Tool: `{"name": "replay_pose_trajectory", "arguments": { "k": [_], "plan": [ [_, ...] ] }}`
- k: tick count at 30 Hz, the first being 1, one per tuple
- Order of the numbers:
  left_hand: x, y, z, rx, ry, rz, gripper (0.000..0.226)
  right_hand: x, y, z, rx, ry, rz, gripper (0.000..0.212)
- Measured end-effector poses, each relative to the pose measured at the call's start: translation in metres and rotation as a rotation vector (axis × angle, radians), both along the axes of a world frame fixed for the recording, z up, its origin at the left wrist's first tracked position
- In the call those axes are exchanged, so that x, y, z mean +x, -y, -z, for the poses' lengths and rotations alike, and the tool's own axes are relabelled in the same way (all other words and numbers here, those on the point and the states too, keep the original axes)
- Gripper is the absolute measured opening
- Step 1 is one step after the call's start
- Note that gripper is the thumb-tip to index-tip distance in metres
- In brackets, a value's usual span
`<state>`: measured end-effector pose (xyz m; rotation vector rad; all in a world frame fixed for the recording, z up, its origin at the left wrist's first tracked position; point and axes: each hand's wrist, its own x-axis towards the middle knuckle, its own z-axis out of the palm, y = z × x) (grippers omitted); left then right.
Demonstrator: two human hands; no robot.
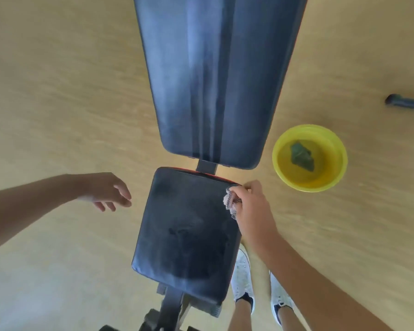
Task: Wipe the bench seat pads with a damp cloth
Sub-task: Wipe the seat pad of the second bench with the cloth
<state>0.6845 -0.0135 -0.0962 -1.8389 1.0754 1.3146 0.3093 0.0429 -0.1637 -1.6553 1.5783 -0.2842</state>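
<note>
A black weight bench runs up the middle of the view. Its small seat pad (187,235) lies near me, and the long back pad (215,75) stretches away beyond it. My right hand (253,211) is closed around a bunched pale checked cloth (230,203), pressed on the seat pad's far right corner. Left of the seat pad, my left hand (108,191) hovers over the floor with its fingers loosely apart, holding nothing. Faint wipe streaks show on both pads.
A yellow bowl (339,154) of water with a dark green cloth (301,156) in it stands on the wooden floor right of the bench. A dark handle-like object (404,103) lies at the far right. My feet in white shoes (243,278) stand beside the seat.
</note>
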Motion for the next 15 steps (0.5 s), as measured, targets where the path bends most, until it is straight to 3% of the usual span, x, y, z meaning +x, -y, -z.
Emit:
{"name": "replay_pose_trajectory", "arguments": {
  "k": [4, 7, 10, 12, 15],
  "plan": [
    [0.054, -0.056, 0.044, 0.111, -0.071, -0.136, 0.054, 0.028, -0.01, 0.02, -0.137, -0.111, -0.09, 0.032],
    [0.071, -0.098, 0.07, 0.148, -0.169, -0.282, 0.056, 0.036, -0.022, 0.029, -0.28, -0.221, -0.056, 0.033],
    [0.073, -0.137, 0.088, 0.143, -0.264, -0.431, 0.054, 0.055, -0.069, 0.039, -0.176, -0.168, -0.108, 0.044],
    [0.069, -0.163, 0.099, 0.127, -0.297, -0.502, 0.053, 0.074, -0.112, 0.038, -0.129, -0.072, -0.416, 0.032],
    [0.055, -0.199, 0.113, 0.04, -0.31, -0.58, 0.044, 0.079, -0.102, 0.044, -0.309, -0.023, -0.963, 0.029]
  ]
}}
